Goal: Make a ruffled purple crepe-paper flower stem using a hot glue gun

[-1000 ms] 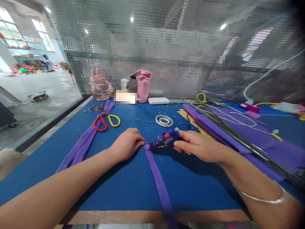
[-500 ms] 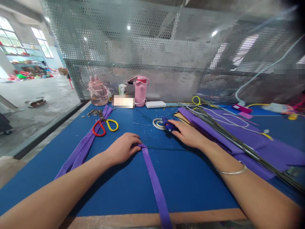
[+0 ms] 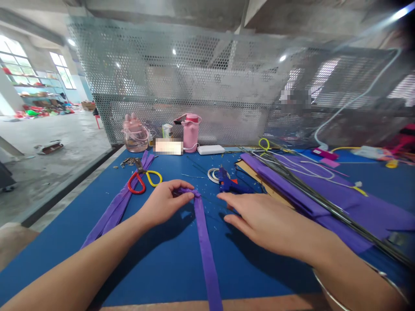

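My left hand (image 3: 164,203) pinches the far end of a long purple paper strip (image 3: 204,246) that runs toward me across the blue table (image 3: 155,263). My right hand (image 3: 259,218) hovers flat and open just right of the strip, fingers stretched out, holding nothing. A blue glue gun (image 3: 228,183) lies on the table just beyond the right hand, beside a white tape roll (image 3: 214,175).
Red and yellow scissors (image 3: 142,179) and more purple strips (image 3: 113,207) lie at the left. Purple paper sheets with thin dark wires (image 3: 324,196) cover the right. A pink bottle (image 3: 190,133), a clear jug (image 3: 135,134) and a white power bank (image 3: 210,149) stand by the perforated metal screen.
My right hand set the glue gun down by the tape roll and came back open toward the strip. The left hand kept its hold on the strip's end.
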`<state>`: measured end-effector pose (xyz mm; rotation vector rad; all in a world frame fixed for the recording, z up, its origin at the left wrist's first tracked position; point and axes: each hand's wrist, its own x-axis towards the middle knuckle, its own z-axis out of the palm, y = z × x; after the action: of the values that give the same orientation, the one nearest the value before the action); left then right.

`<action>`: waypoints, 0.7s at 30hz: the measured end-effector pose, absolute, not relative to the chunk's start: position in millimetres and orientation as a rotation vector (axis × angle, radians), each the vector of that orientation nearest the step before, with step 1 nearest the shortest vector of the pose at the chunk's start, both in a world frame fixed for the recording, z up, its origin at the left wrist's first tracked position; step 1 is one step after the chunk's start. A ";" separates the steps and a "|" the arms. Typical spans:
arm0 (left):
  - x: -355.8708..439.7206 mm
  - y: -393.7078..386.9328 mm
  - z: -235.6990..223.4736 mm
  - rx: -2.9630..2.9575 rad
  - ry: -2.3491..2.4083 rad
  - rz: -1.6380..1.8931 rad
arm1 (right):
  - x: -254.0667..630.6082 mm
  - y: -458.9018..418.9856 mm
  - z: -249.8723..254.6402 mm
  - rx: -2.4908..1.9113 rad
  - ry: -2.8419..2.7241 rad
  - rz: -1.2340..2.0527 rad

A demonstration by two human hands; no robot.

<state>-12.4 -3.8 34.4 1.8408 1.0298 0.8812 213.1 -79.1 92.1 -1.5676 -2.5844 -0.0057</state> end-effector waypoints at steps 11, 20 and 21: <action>-10.2 -6.7 40.4 1.722 1.116 0.860 | 223.1 -47.8 91.5 -1.487 -2.542 -0.004; 3.7 -18.4 34.8 0.979 0.839 1.075 | 188.0 -42.7 41.2 -1.190 -2.182 -0.063; 5.0 -20.2 34.4 0.920 0.808 1.026 | 188.4 -42.9 40.6 -1.216 -2.163 -0.025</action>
<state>5.0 -20.2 34.4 0.9204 0.8083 1.0265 188.4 -42.9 40.6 -1.2161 -2.1628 -0.0248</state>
